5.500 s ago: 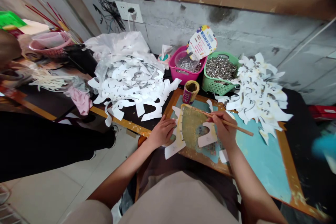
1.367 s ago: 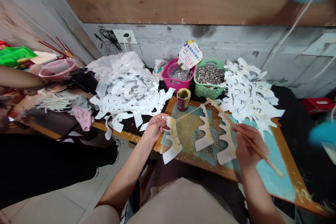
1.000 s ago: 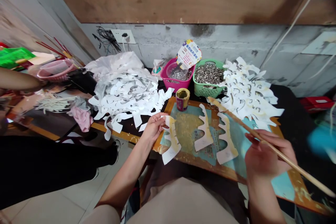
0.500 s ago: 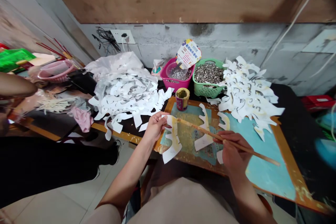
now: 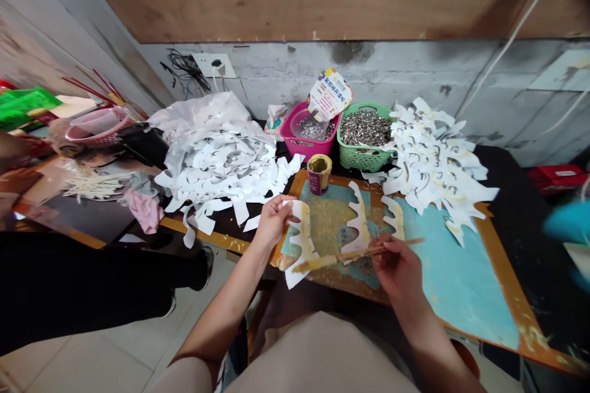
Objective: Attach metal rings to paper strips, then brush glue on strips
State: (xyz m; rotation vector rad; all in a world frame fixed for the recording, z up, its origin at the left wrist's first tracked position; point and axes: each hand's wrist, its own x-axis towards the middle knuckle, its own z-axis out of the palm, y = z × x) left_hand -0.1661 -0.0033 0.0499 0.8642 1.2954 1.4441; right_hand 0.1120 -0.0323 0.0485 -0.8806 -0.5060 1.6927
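My left hand [image 5: 275,220] pinches the upper end of a white notched cutout [image 5: 302,230] at the board's left side. In my right hand [image 5: 396,264] is a wooden brush [image 5: 357,253], its yellowish tip lying over the lower end of that cutout. Two more notched cutouts [image 5: 358,215] [image 5: 395,219] rest on the board, with yellowish smears on them; my right hand partly hides their lower ends. An open tin [image 5: 319,174] with a yellow-stained rim stands behind the cutouts, at the board's back edge.
White cutouts form a large pile [image 5: 225,163] at the left and another [image 5: 433,159] at the right. Between them stand a pink basket [image 5: 306,146] and a green basket [image 5: 366,158] of small metal pieces. Another person's hands [image 5: 21,163] show at far left, beside white sticks [image 5: 94,185].
The brush tip has moved down the cutout from its upper part to its lower end, and my right hand has shifted slightly left. The other person's hands have come into view at far left.
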